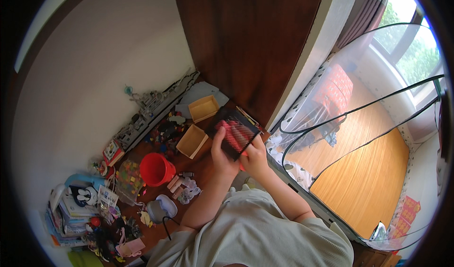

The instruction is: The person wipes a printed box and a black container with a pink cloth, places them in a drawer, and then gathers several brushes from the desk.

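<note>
My left hand (223, 157) grips a black mesh container (232, 132), tilted above the table, its thumb along the near side. My right hand (254, 157) is at the container's right end, with its fingers curled and partly hidden. Red material (243, 164), seemingly a cloth, shows below the right hand. More red shows through the mesh. Two open cardboard boxes, a nearer one (192, 141) and a farther one (203, 108), are left of the container. A few pens or pencils (248, 115) lie just behind it.
A red bucket (156, 169) stands on the brown table (198, 160) beside a bag of colourful small pieces (129, 178). A long grey brick-built ship model (150, 110) runs along the wall. Stacked books (72, 210) are at the left. A bed under a clear canopy (358, 167) is to the right.
</note>
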### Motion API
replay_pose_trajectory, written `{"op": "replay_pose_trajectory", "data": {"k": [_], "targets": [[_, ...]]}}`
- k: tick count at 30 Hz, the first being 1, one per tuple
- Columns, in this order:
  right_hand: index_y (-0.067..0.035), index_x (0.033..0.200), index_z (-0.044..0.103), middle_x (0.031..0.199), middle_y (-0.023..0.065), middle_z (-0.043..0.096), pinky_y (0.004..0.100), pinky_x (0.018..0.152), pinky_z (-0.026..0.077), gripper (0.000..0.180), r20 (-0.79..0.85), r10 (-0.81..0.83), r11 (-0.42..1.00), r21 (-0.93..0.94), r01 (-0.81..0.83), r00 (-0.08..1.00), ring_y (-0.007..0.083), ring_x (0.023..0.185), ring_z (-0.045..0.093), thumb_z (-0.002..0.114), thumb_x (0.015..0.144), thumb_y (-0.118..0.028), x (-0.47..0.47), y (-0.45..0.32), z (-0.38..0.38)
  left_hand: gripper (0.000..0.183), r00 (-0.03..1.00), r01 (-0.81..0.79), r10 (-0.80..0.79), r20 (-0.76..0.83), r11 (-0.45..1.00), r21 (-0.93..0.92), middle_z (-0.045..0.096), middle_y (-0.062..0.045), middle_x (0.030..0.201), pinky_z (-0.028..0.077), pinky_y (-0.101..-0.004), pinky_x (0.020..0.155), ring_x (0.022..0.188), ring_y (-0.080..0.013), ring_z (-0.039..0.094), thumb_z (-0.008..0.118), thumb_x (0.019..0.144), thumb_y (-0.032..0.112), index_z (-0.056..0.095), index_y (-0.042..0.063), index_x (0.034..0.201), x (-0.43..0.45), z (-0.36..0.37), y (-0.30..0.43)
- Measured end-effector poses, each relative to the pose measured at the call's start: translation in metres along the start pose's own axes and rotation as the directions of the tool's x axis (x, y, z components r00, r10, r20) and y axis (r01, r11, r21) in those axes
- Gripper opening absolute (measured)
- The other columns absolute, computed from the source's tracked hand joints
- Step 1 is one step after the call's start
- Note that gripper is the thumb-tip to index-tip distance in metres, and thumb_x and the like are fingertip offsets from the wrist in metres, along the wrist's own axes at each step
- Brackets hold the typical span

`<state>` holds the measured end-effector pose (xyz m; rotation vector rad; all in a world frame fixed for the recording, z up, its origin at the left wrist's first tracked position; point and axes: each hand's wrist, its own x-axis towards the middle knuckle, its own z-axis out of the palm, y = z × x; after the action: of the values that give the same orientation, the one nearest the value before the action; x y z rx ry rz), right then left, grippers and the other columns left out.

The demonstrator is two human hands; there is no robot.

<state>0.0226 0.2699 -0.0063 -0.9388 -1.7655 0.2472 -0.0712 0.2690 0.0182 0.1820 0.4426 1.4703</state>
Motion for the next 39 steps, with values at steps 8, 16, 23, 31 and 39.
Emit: {"op": "replay_pose_trajectory", "data": {"k": [8, 16, 23, 31, 39], "targets": [[-0.004, 0.094, 0.060, 0.090, 0.0131, 0.057, 0.0375, 0.072, 0.047, 0.034, 0.252, 0.135, 0.990, 0.008, -0.141, 0.958, 0.0328, 0.081, 0.056, 0.061, 0.060, 0.002, 0.001, 0.006, -0.002, 0.026, 0.997, 0.027, -0.025, -0.077, 0.999, 0.032, 0.060, -0.005, 0.097, 0.044, -0.0316, 0.083, 0.090, -0.0172, 0.056, 0.055, 0.084, 0.027, 0.055, 0.008, 0.102, 0.004, -0.014, 0.003], [-0.003, 0.102, 0.057, 0.101, 0.0091, 0.059, 0.0308, 0.083, 0.044, 0.026, 0.250, 0.361, 0.770, 0.464, -0.439, 0.898, 0.0208, 0.094, 0.056, 0.057, 0.076, -0.002, -0.010, 0.019, 0.017, 0.058, 0.988, -0.125, 0.145, -0.044, 0.947, 0.296, 0.041, -0.008, 0.115, 0.039, -0.0328, 0.088, 0.105, -0.0195, 0.043, 0.062, 0.078, 0.017, 0.028, 0.016, 0.124, -0.003, -0.028, -0.028], [-0.003, 0.112, 0.052, 0.110, 0.0087, 0.056, 0.0301, 0.087, 0.044, 0.030, 0.401, 0.475, 0.385, 0.706, -0.595, 0.783, 0.0181, 0.099, 0.054, 0.054, 0.082, -0.005, -0.023, 0.023, 0.018, 0.053, 0.978, -0.198, 0.207, 0.003, 0.933, 0.300, 0.044, -0.008, 0.112, 0.041, -0.0332, 0.086, 0.101, -0.0198, 0.046, 0.062, 0.077, 0.017, 0.032, 0.013, 0.120, -0.005, -0.027, -0.029], [-0.001, 0.120, 0.046, 0.119, 0.0111, 0.052, 0.0334, 0.092, 0.042, 0.035, 0.499, 0.683, -0.308, 0.859, -0.409, 0.533, 0.0224, 0.107, 0.052, 0.050, 0.087, -0.010, -0.015, 0.005, 0.017, 0.042, 1.000, -0.002, 0.004, -0.022, 0.998, 0.059, 0.052, -0.010, 0.108, 0.043, -0.0355, 0.087, 0.098, -0.0223, 0.052, 0.058, 0.079, 0.019, 0.044, 0.007, 0.116, 0.007, -0.033, -0.025], [-0.002, 0.127, 0.040, 0.125, 0.0094, 0.047, 0.0320, 0.096, 0.038, 0.041, 0.305, 0.772, -0.069, 0.913, -0.402, 0.558, 0.0208, 0.112, 0.048, 0.048, 0.087, -0.007, -0.032, -0.011, 0.021, 0.039, 0.998, 0.024, -0.014, -0.069, 0.989, 0.144, 0.057, -0.011, 0.107, 0.042, -0.0342, 0.088, 0.097, -0.0223, 0.054, 0.053, 0.082, 0.025, 0.051, 0.002, 0.113, 0.004, -0.030, -0.028]]}}
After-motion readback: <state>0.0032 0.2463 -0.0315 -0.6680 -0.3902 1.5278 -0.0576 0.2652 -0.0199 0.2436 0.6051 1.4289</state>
